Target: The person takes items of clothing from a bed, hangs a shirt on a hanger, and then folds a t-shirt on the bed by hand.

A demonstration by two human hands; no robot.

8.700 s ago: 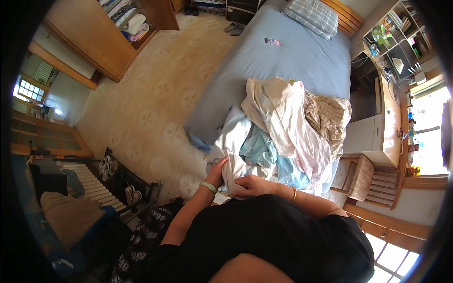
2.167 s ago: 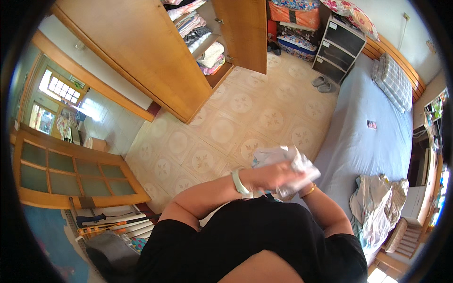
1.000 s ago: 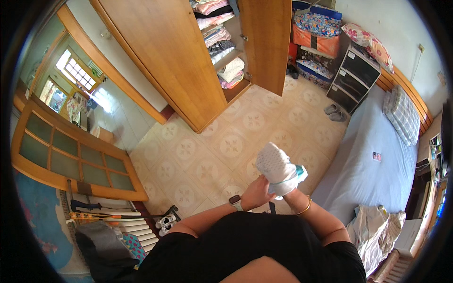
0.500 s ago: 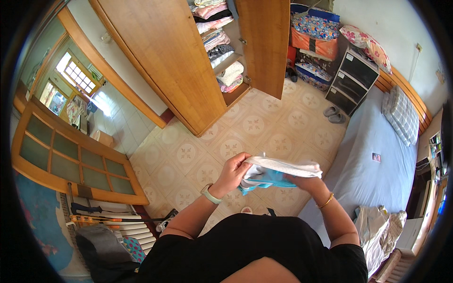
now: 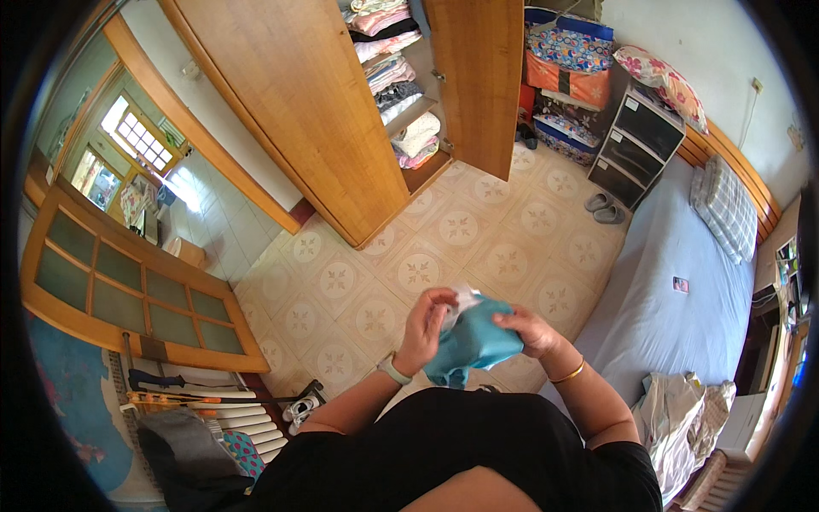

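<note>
I hold a folded bundle of cloth in front of my chest, a teal garment (image 5: 472,341) with a white piece (image 5: 465,299) on top. My left hand (image 5: 429,320) grips the bundle's left side; a watch sits on that wrist. My right hand (image 5: 529,328) clasps its right side; a gold bangle circles that wrist. Both hands hover over the patterned tile floor (image 5: 409,273), facing an open wooden wardrobe (image 5: 341,111) whose shelves hold stacked folded clothes (image 5: 401,85).
A bed with a blue sheet (image 5: 674,316) runs along the right, with a checked pillow (image 5: 725,209) and a heap of clothes (image 5: 682,418). A dark drawer unit (image 5: 636,145), colourful bags (image 5: 567,60), slippers (image 5: 601,207) and a glazed wooden door (image 5: 119,290) stand around.
I turned from the bed's clothes heap toward the wardrobe, carrying the bundle. Over the last second it went from raised upright to lowered, with the teal garment now wrapped around it.
</note>
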